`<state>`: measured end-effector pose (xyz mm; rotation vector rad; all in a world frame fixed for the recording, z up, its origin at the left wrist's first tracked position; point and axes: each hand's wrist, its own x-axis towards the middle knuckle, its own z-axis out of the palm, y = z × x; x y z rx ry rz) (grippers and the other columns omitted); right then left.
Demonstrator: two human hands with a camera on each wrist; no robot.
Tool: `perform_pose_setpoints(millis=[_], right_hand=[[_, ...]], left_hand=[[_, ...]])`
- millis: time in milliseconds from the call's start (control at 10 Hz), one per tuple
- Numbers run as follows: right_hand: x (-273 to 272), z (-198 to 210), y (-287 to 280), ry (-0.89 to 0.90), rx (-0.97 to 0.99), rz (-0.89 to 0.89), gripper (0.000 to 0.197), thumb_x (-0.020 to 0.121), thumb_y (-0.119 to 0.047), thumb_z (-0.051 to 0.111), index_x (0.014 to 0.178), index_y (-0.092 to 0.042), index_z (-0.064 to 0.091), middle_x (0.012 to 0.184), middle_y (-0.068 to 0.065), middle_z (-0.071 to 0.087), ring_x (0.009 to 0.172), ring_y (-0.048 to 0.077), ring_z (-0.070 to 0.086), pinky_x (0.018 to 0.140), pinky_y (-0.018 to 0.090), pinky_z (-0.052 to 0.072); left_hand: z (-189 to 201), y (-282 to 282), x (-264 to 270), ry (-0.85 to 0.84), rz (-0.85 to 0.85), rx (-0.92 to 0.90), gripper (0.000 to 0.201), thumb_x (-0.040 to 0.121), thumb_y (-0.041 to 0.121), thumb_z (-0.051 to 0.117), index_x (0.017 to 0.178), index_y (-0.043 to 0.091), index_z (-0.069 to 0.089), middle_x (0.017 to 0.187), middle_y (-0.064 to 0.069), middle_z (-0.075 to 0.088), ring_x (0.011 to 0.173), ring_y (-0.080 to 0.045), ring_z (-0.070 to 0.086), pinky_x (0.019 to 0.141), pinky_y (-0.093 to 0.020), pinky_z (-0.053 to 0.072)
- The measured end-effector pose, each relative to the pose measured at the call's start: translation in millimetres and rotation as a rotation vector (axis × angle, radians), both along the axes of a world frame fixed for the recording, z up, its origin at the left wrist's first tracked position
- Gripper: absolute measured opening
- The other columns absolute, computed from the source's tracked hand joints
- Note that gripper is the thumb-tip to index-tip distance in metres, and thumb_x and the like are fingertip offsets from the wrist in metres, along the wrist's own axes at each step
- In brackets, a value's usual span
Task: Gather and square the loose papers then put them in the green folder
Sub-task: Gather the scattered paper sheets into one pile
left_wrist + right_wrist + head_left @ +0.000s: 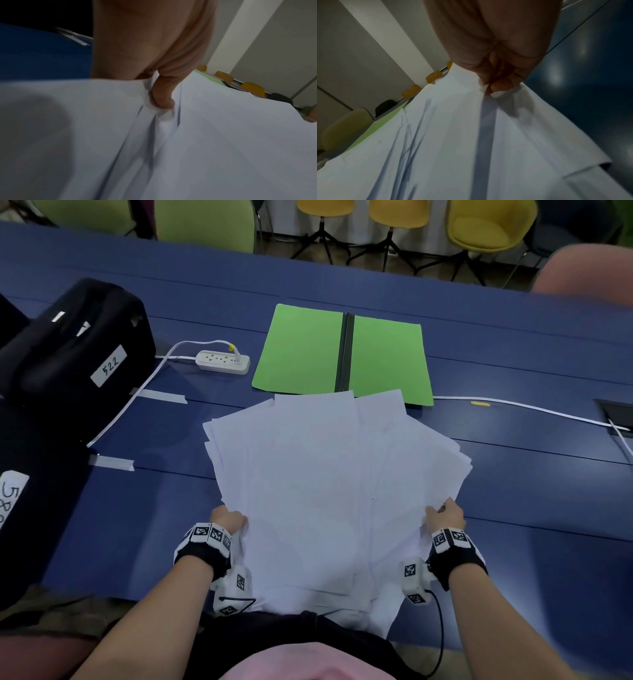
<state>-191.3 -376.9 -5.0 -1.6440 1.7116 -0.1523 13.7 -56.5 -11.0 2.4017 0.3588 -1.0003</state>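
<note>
Now the fanned papers are pinched at their near side edges by the left hand and right hand. The folder lies open straight ahead, just beyond them, spine running away, equally near both hands.

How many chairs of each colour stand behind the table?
Yellow chairs: 3
Green chairs: 2, cut off by the frame
Pink chair: 1, at the right edge
Total: 6

Dim, soft light — wrist views perhaps motion-blurred
</note>
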Motion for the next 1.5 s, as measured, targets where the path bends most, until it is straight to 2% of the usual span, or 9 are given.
perform_pose_setpoints(millis=[100, 200, 300, 500, 600, 800, 900, 1000, 1500], right_hand=[[-2, 9, 2, 0.025, 0.057, -0.128, 0.061, 0.079, -0.027, 0.070, 0.130, -0.005, 0.043, 0.129, 0.019, 0.046, 0.120, 0.040, 0.047, 0.090, 0.044, 0.042], [-1, 16, 4, 0.061, 0.151, -0.172, 0.087, 0.074, -0.026, 0.074, 0.141, 0.000, 0.026, 0.144, 0.022, 0.031, 0.128, 0.039, 0.041, 0.097, 0.047, 0.040], [3, 13, 12, -0.036, 0.228, -0.076, 0.081, 0.075, -0.015, 0.076, 0.139, 0.002, 0.028, 0.139, 0.021, 0.044, 0.125, 0.037, 0.048, 0.099, 0.045, 0.042], [6, 20, 26, -0.173, 0.322, 0.003, 0.063, 0.087, -0.009, 0.065, 0.141, 0.006, 0.034, 0.142, 0.022, 0.044, 0.125, 0.039, 0.047, 0.097, 0.041, 0.040], [14, 18, 25, -0.198, 0.308, 0.020, 0.043, 0.086, 0.001, 0.060, 0.126, 0.009, 0.049, 0.129, 0.024, 0.056, 0.102, 0.034, 0.056, 0.088, 0.036, 0.044], [19, 9, 31, -0.302, 0.290, 0.050, 0.060, 0.080, 0.009, 0.060, 0.135, -0.003, 0.038, 0.129, 0.015, 0.055, 0.112, 0.032, 0.055, 0.096, 0.038, 0.042], [15, 3, 27, -0.280, 0.351, 0.006, 0.067, 0.080, 0.004, 0.066, 0.138, -0.001, 0.033, 0.133, 0.017, 0.051, 0.115, 0.033, 0.053, 0.095, 0.041, 0.045], [8, 24, 31, -0.190, 0.364, 0.008, 0.054, 0.087, 0.001, 0.061, 0.134, 0.012, 0.038, 0.130, 0.024, 0.051, 0.109, 0.033, 0.053, 0.081, 0.033, 0.043], [2, 2, 27, -0.146, 0.199, -0.004, 0.042, 0.080, 0.002, 0.064, 0.121, 0.008, 0.056, 0.122, 0.021, 0.062, 0.110, 0.036, 0.060, 0.089, 0.035, 0.046]], left_hand=[[-3, -1, 1, -0.007, -0.043, -0.003, 0.035, 0.090, 0.002, 0.052, 0.124, -0.008, 0.051, 0.113, -0.016, 0.056, 0.111, -0.032, 0.055, 0.082, -0.027, 0.041], [-4, -2, 2, -0.003, -0.043, -0.016, 0.021, 0.091, 0.000, 0.048, 0.111, -0.003, 0.054, 0.104, -0.009, 0.050, 0.098, -0.025, 0.052, 0.078, -0.021, 0.036], [2, -1, 6, 0.003, -0.056, 0.031, 0.006, 0.090, 0.006, 0.054, 0.091, 0.001, 0.051, 0.100, -0.011, 0.043, 0.098, -0.029, 0.051, 0.087, -0.033, 0.042], [3, 0, 5, 0.018, -0.072, 0.059, 0.047, 0.088, 0.007, 0.058, 0.130, -0.012, 0.046, 0.098, -0.013, 0.042, 0.123, -0.038, 0.051, 0.099, -0.037, 0.042], [3, 0, 5, 0.011, -0.063, 0.042, 0.038, 0.088, 0.007, 0.058, 0.121, -0.011, 0.052, 0.097, -0.013, 0.044, 0.123, -0.038, 0.052, 0.099, -0.037, 0.042], [3, 2, 0, -0.011, -0.013, 0.014, 0.032, 0.088, 0.006, 0.056, 0.062, 0.007, 0.038, 0.094, -0.015, 0.048, 0.119, -0.039, 0.054, 0.096, -0.038, 0.043], [3, 4, 1, 0.008, -0.035, 0.032, 0.010, 0.088, 0.006, 0.055, 0.087, -0.002, 0.050, 0.112, -0.026, 0.059, 0.120, -0.039, 0.053, 0.097, -0.038, 0.043], [0, 6, 3, 0.005, -0.035, 0.038, 0.035, 0.087, 0.003, 0.057, 0.119, -0.013, 0.053, 0.128, -0.029, 0.055, 0.121, -0.040, 0.052, 0.098, -0.038, 0.042], [4, 6, 5, -0.047, 0.002, 0.028, 0.036, 0.092, 0.000, 0.046, 0.123, -0.017, 0.050, 0.127, -0.032, 0.055, 0.121, -0.043, 0.052, 0.098, -0.042, 0.042]])
